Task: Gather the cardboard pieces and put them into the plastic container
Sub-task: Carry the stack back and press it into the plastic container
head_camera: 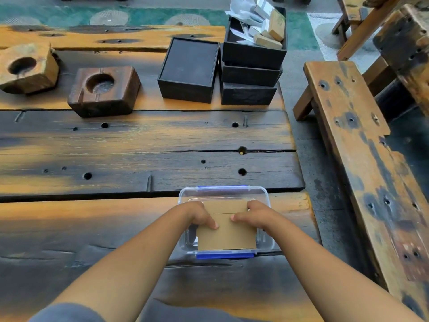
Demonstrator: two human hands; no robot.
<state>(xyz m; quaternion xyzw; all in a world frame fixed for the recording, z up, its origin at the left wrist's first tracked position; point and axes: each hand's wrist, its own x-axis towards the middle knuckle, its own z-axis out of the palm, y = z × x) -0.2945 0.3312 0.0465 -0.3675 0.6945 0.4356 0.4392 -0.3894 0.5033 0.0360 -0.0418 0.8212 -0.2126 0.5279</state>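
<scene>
Left hand (201,216) clamped on left edge of cardboard pieces (226,231); stack sits inside plastic container (222,191) on tabletop (139,140), long axis running away from person; right hand (251,214) clamped on right edge, equally near.

Single head-worn view: you look forward and steeply down across the wooden table (144,140), its near edge close below you, far edge at top.

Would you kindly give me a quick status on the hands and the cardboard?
Left hand and right hand both on cardboard. Cardboard held over the open container, partly inside. Nothing in the way.
</scene>
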